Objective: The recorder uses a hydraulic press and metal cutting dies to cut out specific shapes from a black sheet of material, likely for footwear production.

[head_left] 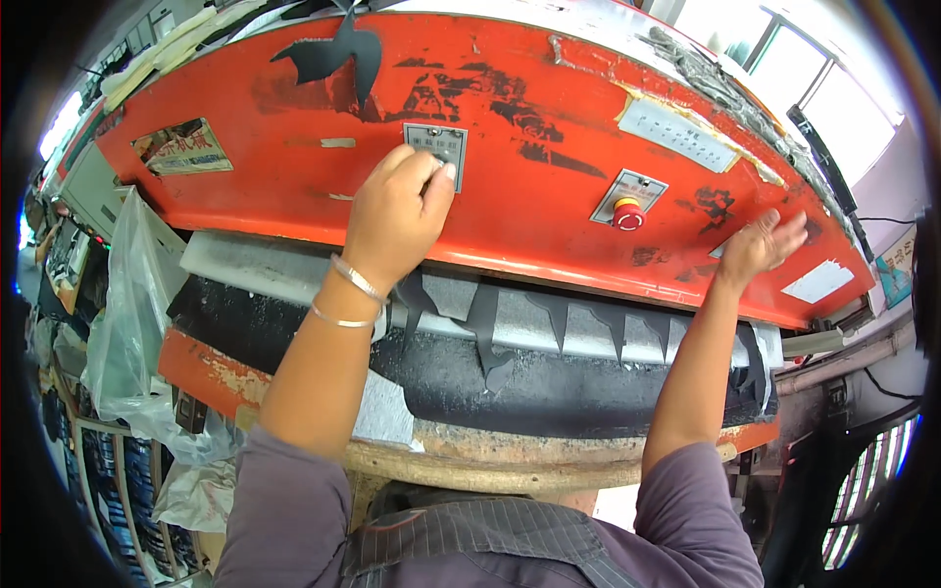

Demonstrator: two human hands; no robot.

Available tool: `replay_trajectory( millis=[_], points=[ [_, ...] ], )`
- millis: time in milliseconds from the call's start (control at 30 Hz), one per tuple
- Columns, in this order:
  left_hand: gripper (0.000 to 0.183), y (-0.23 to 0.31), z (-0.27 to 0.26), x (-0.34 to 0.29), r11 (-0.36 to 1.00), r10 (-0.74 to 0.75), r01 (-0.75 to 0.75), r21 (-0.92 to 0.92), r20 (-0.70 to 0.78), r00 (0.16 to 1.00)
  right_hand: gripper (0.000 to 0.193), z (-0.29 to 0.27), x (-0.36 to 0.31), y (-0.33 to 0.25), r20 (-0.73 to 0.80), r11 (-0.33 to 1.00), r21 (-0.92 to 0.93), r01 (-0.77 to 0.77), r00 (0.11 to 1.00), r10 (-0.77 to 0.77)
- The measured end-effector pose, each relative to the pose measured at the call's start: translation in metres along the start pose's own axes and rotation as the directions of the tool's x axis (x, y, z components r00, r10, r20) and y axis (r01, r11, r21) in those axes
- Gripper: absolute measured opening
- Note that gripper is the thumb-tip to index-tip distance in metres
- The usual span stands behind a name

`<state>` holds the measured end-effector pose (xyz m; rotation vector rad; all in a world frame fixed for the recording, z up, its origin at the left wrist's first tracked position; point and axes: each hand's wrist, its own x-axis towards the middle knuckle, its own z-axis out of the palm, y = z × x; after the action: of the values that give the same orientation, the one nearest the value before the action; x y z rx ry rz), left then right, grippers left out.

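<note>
My left hand (397,211), with two bangles on its wrist, is closed at a grey control plate (453,147) on the red machine front (294,196). Whatever its fingers grip there is hidden. Farther right, my right hand (757,253) has its fingers stretched out. It covers part of a small plate (723,245) on the same red front. Between the hands sits a red push button (628,216) with a yellow collar. Below, a black sheet (529,387) with pointed, cut-out strips (483,318) lies over a pale grey board (451,296) on the machine bed.
A dark scrap (358,54) hangs over the machine's top edge. Clear plastic (127,323) drapes at the left. A worn wooden edge (510,477) runs between me and the bed. Pipes (853,363) are at the right, with a window (814,78) behind.
</note>
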<state>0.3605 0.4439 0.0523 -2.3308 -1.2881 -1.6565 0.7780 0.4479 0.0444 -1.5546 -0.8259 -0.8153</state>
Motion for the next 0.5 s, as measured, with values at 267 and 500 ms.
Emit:
replay_trajectory(
  millis=[267,500],
  points=[
    [0.024,0.078,-0.038,-0.202,0.930,-0.283,0.365,0.051,0.734,0.617,0.051,-0.184,-0.154,-0.057,0.795,0.797,0.598,-0.091,0.194,-0.574],
    [0.012,0.120,-0.053,-0.269,0.951,-0.307,0.261,0.167,0.605,0.734,0.032,-0.282,-0.263,-0.099,0.739,0.720,0.672,0.173,-0.094,-0.667]
  ],
)
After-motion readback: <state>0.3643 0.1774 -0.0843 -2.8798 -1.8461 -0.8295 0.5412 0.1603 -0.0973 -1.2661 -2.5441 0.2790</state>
